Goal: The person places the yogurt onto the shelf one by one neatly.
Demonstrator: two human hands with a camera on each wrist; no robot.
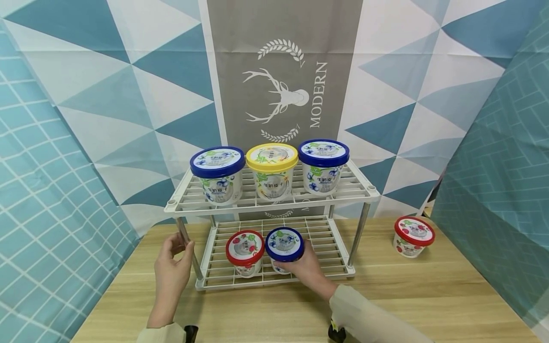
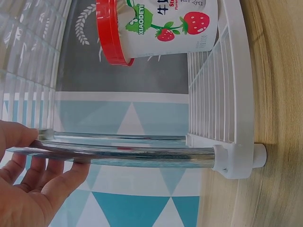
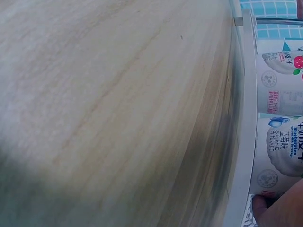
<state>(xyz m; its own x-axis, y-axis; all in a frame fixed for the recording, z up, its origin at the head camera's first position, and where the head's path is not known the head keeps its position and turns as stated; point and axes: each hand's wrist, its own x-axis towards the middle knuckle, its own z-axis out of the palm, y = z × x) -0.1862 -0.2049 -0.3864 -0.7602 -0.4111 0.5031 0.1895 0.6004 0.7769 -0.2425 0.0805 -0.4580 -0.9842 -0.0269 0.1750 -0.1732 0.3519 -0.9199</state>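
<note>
A white two-tier rack (image 1: 274,208) with metal posts stands on the wooden table. My left hand (image 1: 173,267) holds its front left post (image 2: 142,155), thumb on one side and fingers on the other in the left wrist view. On the lower tier, my right hand (image 1: 310,269) grips a blue-lidded blueberry tub (image 1: 284,244) from its right side. Close by on the left sits a red-lidded strawberry tub (image 1: 245,247), upright. In the right wrist view the blueberry tub (image 3: 279,146) stands beside the strawberry tub (image 3: 279,99), with my thumb low on it.
The top tier bears a blue-lidded tub (image 1: 218,174), a yellow-lidded tub (image 1: 273,171) and another blue-lidded tub (image 1: 323,166). Another red-lidded tub (image 1: 413,237) stands on the table (image 1: 407,295) to the right. A patterned curtain (image 1: 283,28) hangs behind the rack.
</note>
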